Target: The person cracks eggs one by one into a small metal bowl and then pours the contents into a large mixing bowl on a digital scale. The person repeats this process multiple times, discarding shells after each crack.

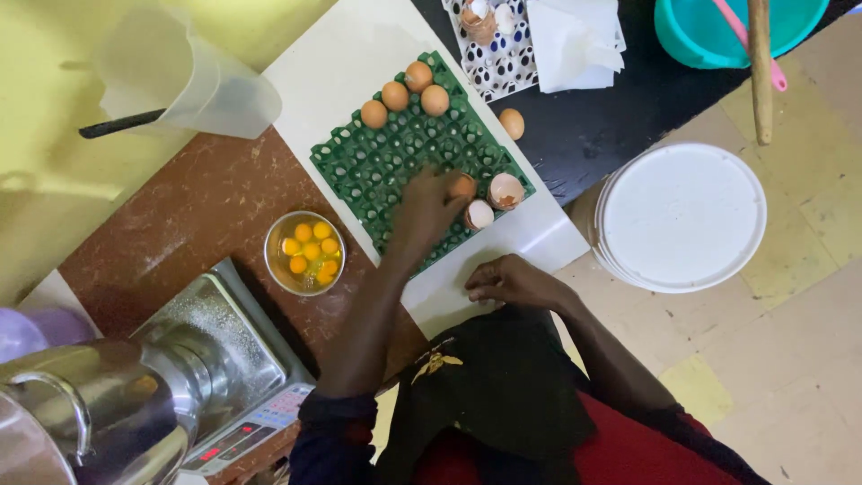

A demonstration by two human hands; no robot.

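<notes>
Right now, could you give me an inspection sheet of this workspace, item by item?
Surface: brown speckled counter with a white board on it.
Job's things: green egg tray holding four whole brown eggs, a loose egg beside it, empty shells, a steel bowl of yolks.
Clutter: plastic jug, scale, paper napkins.
Fingers: left hand on an egg in the tray; right hand resting on the board, holding nothing.
Cables: nothing seen.
Surroundings: white lidded bucket, teal basin, tiled floor.
</notes>
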